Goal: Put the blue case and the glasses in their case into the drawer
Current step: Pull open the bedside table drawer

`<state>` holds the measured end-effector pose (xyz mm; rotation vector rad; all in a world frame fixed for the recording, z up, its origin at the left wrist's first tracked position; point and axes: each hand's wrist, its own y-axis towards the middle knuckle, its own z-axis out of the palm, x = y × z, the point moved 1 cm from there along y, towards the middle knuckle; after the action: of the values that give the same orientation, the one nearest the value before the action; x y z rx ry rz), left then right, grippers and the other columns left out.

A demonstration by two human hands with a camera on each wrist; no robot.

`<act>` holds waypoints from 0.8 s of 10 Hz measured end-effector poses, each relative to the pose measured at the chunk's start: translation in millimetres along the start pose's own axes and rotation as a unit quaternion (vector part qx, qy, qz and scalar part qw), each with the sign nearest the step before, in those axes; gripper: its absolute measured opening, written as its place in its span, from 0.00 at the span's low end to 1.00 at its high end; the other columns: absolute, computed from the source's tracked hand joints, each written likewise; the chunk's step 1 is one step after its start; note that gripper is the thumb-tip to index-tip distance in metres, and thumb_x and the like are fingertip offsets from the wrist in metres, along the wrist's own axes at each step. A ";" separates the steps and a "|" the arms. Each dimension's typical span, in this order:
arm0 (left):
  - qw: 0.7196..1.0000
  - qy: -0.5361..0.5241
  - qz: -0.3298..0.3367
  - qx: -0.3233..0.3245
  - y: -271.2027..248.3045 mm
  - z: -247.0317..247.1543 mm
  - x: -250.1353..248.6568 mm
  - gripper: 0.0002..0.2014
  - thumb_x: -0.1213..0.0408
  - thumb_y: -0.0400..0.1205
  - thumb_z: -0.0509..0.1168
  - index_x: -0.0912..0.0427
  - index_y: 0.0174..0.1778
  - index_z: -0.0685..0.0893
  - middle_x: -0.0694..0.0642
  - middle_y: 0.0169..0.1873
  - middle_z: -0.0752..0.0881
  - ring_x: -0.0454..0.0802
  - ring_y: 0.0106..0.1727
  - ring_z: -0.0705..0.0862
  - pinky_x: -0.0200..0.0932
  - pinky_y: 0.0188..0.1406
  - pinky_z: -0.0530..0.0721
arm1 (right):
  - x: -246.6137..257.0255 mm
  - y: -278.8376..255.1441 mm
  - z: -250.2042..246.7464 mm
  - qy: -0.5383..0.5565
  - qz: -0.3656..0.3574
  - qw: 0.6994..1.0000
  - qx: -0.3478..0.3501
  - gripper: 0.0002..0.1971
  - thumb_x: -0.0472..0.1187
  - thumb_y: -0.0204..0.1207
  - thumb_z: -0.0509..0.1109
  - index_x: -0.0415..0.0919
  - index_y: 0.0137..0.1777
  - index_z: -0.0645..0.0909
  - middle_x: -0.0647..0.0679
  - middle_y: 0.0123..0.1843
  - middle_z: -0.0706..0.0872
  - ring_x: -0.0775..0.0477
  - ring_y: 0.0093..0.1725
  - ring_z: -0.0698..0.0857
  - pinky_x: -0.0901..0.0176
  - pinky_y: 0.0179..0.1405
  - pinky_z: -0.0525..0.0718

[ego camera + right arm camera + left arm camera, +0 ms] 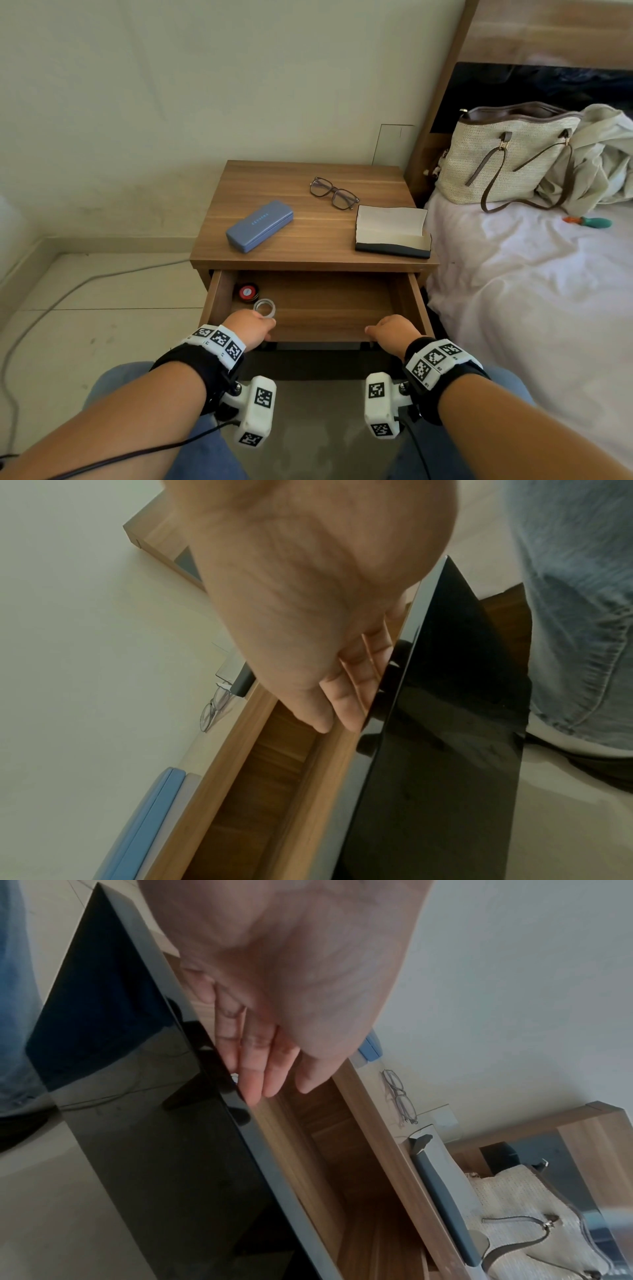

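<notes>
The blue case (259,226) (369,1047) (147,818) lies closed on the left of the nightstand top. The glasses (334,193) (400,1096) (214,710) lie unfolded toward the back. Their dark case (394,233) (445,1191) (243,680) stands open and empty at the right front corner. Below, the drawer (318,334) is pulled out. My left hand (251,329) (267,1069) and right hand (390,334) (342,710) rest on its front edge. Each hand's fingers lie straight against the glossy black front panel and hold nothing.
A red-lidded tin (249,292) and a tape roll (264,307) sit in the drawer's left end. The bed (531,291) with a woven handbag (507,161) adjoins on the right. A cable (68,291) crosses the floor on the left.
</notes>
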<state>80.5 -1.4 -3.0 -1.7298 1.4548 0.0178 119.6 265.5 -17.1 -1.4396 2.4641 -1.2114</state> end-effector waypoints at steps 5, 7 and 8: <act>0.997 -0.021 -0.057 0.044 1.6 3.3 1.7 0.17 0.55 0.85 0.60 0.63 0.59 0.86 0.54 0.41 0.92 0.50 0.46 0.88 0.43 0.56 0.81 | -0.3 -7.2 -1.8 0.032 0.012 0.999 0.006 0.10 0.45 0.77 0.66 0.44 0.35 0.78 0.37 0.56 0.88 0.40 0.53 0.84 0.57 0.47 0.79; 0.995 -0.031 -0.069 0.068 9.7 0.7 1.0 0.17 0.54 0.85 0.59 0.63 0.58 0.85 0.53 0.36 0.92 0.51 0.49 0.90 0.47 0.64 0.82 | 7.8 4.4 -5.3 -0.036 0.028 0.998 0.047 0.14 0.45 0.79 0.63 0.44 0.32 0.74 0.46 0.42 0.82 0.47 0.45 0.81 0.54 0.58 0.82; 0.993 -0.019 -0.069 0.089 13.3 -0.1 1.1 0.16 0.56 0.86 0.59 0.64 0.58 0.84 0.59 0.46 0.93 0.53 0.53 0.90 0.46 0.63 0.83 | 26.0 -4.4 -13.1 -0.106 0.045 0.984 0.138 0.20 0.46 0.85 0.56 0.40 0.32 0.75 0.48 0.34 0.80 0.51 0.32 0.77 0.59 0.44 0.77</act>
<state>70.1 -1.8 -11.2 -1.6702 1.2661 -0.1480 102.8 252.6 3.3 -1.2944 2.1025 -1.2502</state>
